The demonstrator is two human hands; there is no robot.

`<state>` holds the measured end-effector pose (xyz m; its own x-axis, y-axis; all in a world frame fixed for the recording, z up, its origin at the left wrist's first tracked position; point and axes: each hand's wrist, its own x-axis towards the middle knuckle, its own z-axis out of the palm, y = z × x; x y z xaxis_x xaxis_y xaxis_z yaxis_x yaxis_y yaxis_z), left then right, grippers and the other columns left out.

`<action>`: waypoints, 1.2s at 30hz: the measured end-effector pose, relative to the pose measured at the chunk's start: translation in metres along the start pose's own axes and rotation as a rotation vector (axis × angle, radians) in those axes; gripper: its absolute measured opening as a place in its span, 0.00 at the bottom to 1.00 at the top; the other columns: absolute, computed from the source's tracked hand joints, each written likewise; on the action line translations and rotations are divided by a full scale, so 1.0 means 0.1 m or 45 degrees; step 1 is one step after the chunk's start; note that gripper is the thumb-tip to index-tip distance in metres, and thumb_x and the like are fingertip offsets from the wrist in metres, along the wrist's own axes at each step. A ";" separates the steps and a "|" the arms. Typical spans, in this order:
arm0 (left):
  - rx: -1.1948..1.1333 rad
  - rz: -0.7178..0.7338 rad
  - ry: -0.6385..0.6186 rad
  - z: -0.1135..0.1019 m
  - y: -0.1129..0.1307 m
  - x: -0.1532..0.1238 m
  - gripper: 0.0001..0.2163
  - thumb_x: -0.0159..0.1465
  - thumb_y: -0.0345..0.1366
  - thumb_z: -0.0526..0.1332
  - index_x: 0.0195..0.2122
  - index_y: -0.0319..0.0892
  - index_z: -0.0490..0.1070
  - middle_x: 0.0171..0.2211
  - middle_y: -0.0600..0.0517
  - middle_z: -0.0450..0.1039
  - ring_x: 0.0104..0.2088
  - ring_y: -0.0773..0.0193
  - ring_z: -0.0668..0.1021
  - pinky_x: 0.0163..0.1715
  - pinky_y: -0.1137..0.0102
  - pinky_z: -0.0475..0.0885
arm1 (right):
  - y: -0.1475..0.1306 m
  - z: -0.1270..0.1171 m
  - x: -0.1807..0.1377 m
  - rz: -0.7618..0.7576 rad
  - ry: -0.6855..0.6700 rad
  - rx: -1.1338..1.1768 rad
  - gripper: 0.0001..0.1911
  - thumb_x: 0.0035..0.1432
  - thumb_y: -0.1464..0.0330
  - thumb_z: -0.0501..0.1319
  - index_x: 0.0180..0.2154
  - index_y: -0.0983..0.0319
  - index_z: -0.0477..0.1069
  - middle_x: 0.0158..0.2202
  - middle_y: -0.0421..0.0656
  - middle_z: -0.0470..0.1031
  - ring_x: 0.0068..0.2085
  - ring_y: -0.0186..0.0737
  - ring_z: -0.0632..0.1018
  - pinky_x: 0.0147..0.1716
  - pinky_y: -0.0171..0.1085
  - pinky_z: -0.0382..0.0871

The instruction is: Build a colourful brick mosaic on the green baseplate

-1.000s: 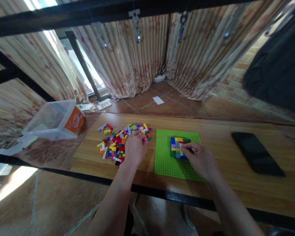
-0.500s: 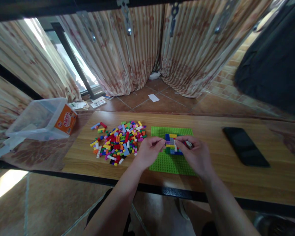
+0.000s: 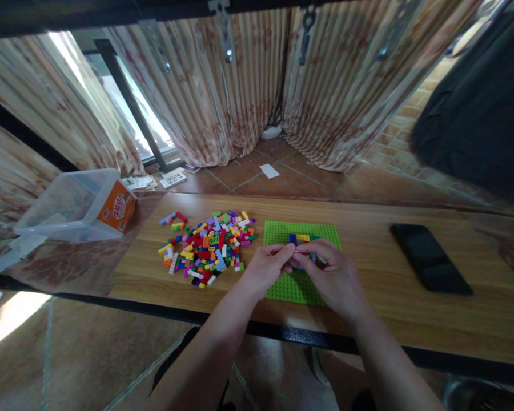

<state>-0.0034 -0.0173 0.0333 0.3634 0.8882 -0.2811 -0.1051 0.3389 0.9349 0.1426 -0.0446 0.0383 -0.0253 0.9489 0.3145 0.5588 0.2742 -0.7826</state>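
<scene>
Both my hands meet over the green baseplate on the wooden table. My left hand pinches a small pink brick at its fingertips. My right hand touches the same brick from the other side, its fingers closed, and a small whitish piece shows under its fingers. The hands hide most of the multicoloured brick build on the plate; only its far blue, yellow and red edge shows. A pile of loose coloured bricks lies left of the plate.
A black phone lies flat at the table's right. A clear plastic tub with an orange label stands off the table's left end. Curtains hang behind, with a tiled floor below, and a black metal bar runs along the table's near edge.
My left hand left the loose pile and came right to the baseplate, meeting my right hand above the build. The view has shifted a little.
</scene>
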 end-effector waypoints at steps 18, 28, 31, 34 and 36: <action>0.625 0.022 -0.079 -0.16 -0.03 0.02 0.16 0.63 0.42 0.55 0.22 0.39 0.69 0.17 0.57 0.62 0.19 0.71 0.62 0.22 0.73 0.56 | 0.34 -0.19 0.00 0.128 -0.289 -0.182 0.07 0.58 0.62 0.62 0.32 0.55 0.78 0.37 0.41 0.76 0.38 0.41 0.77 0.41 0.41 0.68; 0.690 0.000 -0.299 -0.09 0.02 -0.04 0.13 0.65 0.37 0.52 0.28 0.38 0.72 0.18 0.57 0.64 0.19 0.72 0.64 0.21 0.75 0.57 | 0.33 -0.13 0.00 0.169 -0.210 -0.358 0.07 0.56 0.63 0.61 0.30 0.58 0.76 0.35 0.42 0.75 0.37 0.42 0.76 0.39 0.41 0.68; 0.698 -0.009 -0.286 -0.07 0.03 -0.04 0.13 0.65 0.36 0.52 0.29 0.38 0.72 0.18 0.58 0.63 0.19 0.72 0.64 0.21 0.75 0.57 | 0.36 -0.16 -0.01 0.183 -0.192 -0.292 0.08 0.55 0.61 0.62 0.31 0.58 0.76 0.35 0.42 0.76 0.37 0.42 0.77 0.39 0.41 0.68; 0.698 -0.022 -0.271 -0.06 0.03 -0.04 0.13 0.65 0.37 0.52 0.29 0.38 0.72 0.18 0.58 0.64 0.18 0.72 0.64 0.21 0.75 0.57 | 0.41 -0.19 -0.01 0.209 -0.165 -0.242 0.09 0.56 0.60 0.62 0.33 0.58 0.76 0.36 0.43 0.77 0.38 0.42 0.77 0.39 0.41 0.68; 0.694 -0.012 -0.268 -0.05 0.04 -0.05 0.13 0.65 0.37 0.52 0.27 0.38 0.71 0.18 0.58 0.64 0.18 0.72 0.64 0.21 0.75 0.57 | 0.42 -0.20 -0.01 0.231 -0.151 -0.231 0.09 0.56 0.61 0.61 0.33 0.58 0.77 0.36 0.43 0.77 0.38 0.42 0.78 0.39 0.40 0.68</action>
<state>-0.0105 -0.0183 0.0373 0.5438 0.7864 -0.2931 0.3705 0.0885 0.9246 0.1823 -0.0373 0.0161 -0.0022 0.9946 0.1041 0.7023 0.0756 -0.7079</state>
